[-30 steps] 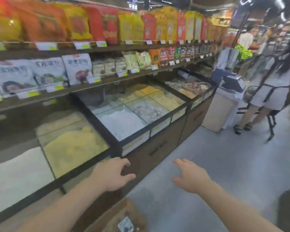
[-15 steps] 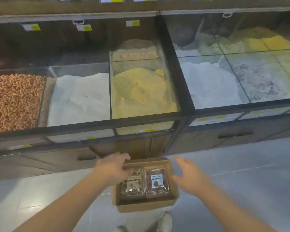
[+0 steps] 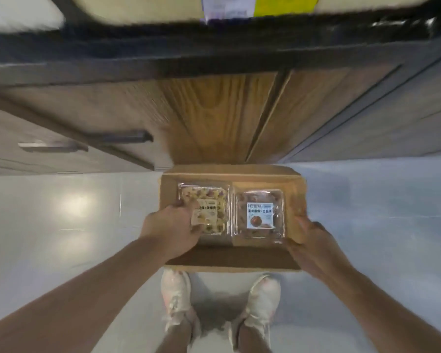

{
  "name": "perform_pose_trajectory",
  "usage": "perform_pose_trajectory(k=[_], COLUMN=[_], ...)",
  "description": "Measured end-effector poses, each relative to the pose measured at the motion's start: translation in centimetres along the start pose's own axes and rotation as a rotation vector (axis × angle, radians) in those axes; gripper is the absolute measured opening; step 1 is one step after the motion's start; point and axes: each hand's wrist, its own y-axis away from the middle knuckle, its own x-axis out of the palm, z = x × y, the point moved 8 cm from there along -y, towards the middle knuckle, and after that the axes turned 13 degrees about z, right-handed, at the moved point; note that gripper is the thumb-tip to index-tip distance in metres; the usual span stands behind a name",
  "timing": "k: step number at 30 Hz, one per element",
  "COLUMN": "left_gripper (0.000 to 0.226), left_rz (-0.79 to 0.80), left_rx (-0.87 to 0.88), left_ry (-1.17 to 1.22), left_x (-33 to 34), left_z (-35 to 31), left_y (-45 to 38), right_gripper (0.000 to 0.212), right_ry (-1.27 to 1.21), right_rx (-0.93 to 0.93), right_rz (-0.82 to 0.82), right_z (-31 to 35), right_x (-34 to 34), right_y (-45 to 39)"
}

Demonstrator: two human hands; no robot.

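Note:
An open cardboard box (image 3: 294,189) stands on the floor in front of my feet. Two clear plastic packs lie side by side inside it. The left pack (image 3: 209,197) holds pale yellow pieces and has a cream label. The right pack (image 3: 259,217) holds brown pieces and has a blue label. My left hand (image 3: 172,230) reaches into the box and grips the left pack at its near left edge, thumb on the label. My right hand (image 3: 312,240) holds the box's right wall, fingers curled over the rim.
A wooden cabinet front (image 3: 214,118) with dark drawer handles (image 3: 54,146) rises directly behind the box, under the black edge of the bulk bins (image 3: 214,47). Pale glossy floor (image 3: 61,212) lies on both sides. My white shoes (image 3: 176,296) stand just behind the box.
The view has tilted steeply down from the shelves to the box on the floor. Both hands have come down onto it: the left now grips the left pack, the right holds the box's wall.

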Motion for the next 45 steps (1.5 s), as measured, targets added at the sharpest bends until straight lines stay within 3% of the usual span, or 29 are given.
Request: perform_pose_trajectory(k=[8, 13, 17, 21, 24, 27, 30, 32, 35, 39, 41, 45], left_gripper=[0.053, 0.078, 0.1, 0.117, 0.124, 0.115, 0.101, 0.093, 0.094, 0.106, 0.108, 0.115], left_rz=[0.001, 0.101, 0.084, 0.149, 0.112, 0.021, -0.147, -0.176, -0.145, -0.097, -0.043, 0.037], left_rx=[-0.138, -0.182, -0.211, -0.233, -0.25, -0.192, -0.094, -0.048, -0.002, -0.005, 0.018, 0.107], left_ry=[0.375, 0.596, 0.77, 0.88, 1.008, 1.105, 1.027, 0.913, 0.768, 0.645, 0.688, 0.659], left_x=[12.2, 16.7, 18.3, 19.2, 18.5, 16.6, 14.5, 14.0, 14.3, 15.0, 15.3, 15.0], left_z=[6.7, 9.3, 9.8, 8.4, 8.1, 7.5, 6.9, 6.1, 5.1, 5.4, 5.6, 5.3], left_y=[-14.8, -20.6, -23.7, -24.9, -24.7, -22.7, -19.9, -18.5, -17.8, -18.0, -18.4, -18.5], right_gripper=[0.046, 0.07, 0.066, 0.049, 0.067, 0.073, 0.066, 0.063, 0.083, 0.111, 0.117, 0.121], right_ry=[-0.332, -0.421, -0.611, -0.702, -0.824, -0.902, -0.984, -1.033, -1.047, -0.674, -0.544, -0.561], right_rx=[-0.005, 0.062, 0.084, 0.069, 0.015, 0.02, -0.004, -0.05, -0.093, -0.178, -0.116, -0.269], right_rz=[0.012, 0.002, -0.001, -0.004, 0.011, 0.061, 0.102, 0.105, 0.06, -0.032, -0.022, 0.148], right_z=[-6.3, -9.8, -11.7, -12.2, -11.1, -10.5, -10.4, -10.1, -9.1, -7.1, -7.5, -7.0], right_x=[9.9, 11.6, 12.2, 13.9, 14.1, 13.7, 13.2, 12.7, 12.2, 11.7, 11.9, 13.6], right_y=[-16.1, -23.0, -26.7, -29.1, -29.1, -26.9, -24.3, -23.0, -22.2, -22.5, -22.6, -23.1])
